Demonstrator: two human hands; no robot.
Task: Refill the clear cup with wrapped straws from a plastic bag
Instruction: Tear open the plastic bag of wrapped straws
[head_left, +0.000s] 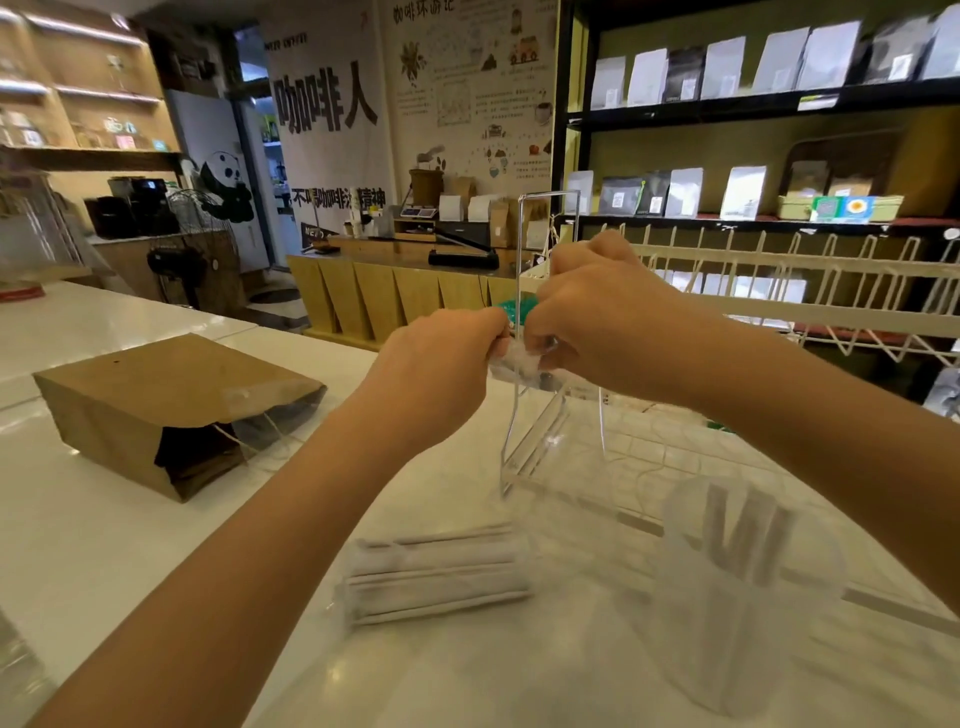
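Where hung, banner (324, 101) "咖啡人"

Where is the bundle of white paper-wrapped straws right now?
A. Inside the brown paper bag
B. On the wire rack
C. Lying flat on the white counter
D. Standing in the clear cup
C: the bundle of white paper-wrapped straws lies on its side on the white counter, left of the clear plastic cup.

Place: I looked into what was a coffee shop.
Shelves: black racks (727, 111) held rows of sealed coffee bags (647, 78).
Counter: a wooden service counter (395, 291) carried a scale (418, 212).
Wall: posters (470, 88) showed coffee drawings; the dark machine (132, 205) was possibly an espresso maker.
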